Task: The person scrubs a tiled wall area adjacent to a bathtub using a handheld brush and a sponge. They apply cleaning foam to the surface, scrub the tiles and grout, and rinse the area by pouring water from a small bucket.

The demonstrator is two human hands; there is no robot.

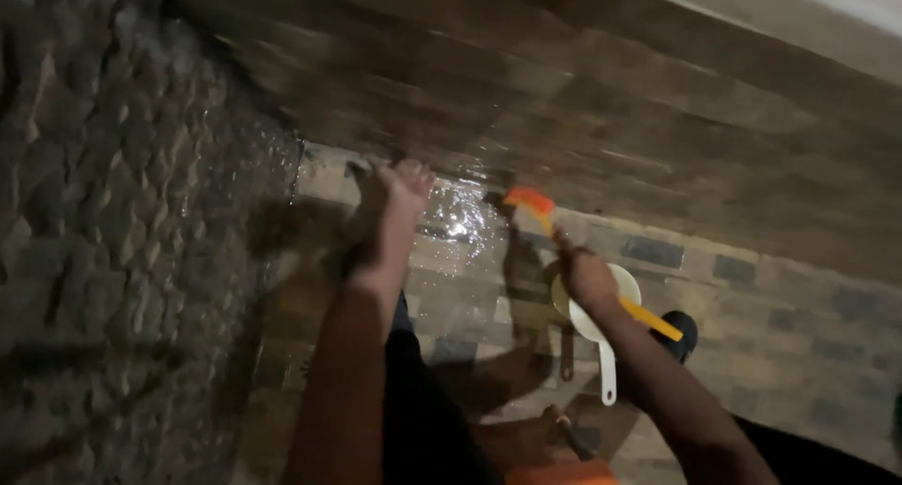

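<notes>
Leftmost, a rough wall point(103, 212) of rounded, pebbled stone, dark grey, its lumps catching small wet glints. Beside it, tiled floor point(752, 353) in brick-shaped pieces, tan, brown and slate blue, matte except one glossy wet patch point(460, 217) that sparkles near the frame centre. Motion blur softens the upper tiles.

Left hand point(395, 198): flat against the wet tiles at the foot of the stone wall, fingers extended and loosely together, clamped on nothing I can make out.

Right hand point(587, 276): fingers wrapped tight around a brush point(564, 250). Brush has a slim yellow-orange plastic handle, straight, running diagonally down to the right past the wrist; its head is a short orange block, blurred, just above or on the tiles next to the wet patch. Bristles not resolvable.

Under the right hand, on the floor: a pale cream plastic scoop point(601, 339), round shallow bowl with a long flat handle pointing down-frame. Just right of it, a dark rounded object point(684, 327), unidentifiable.
</notes>
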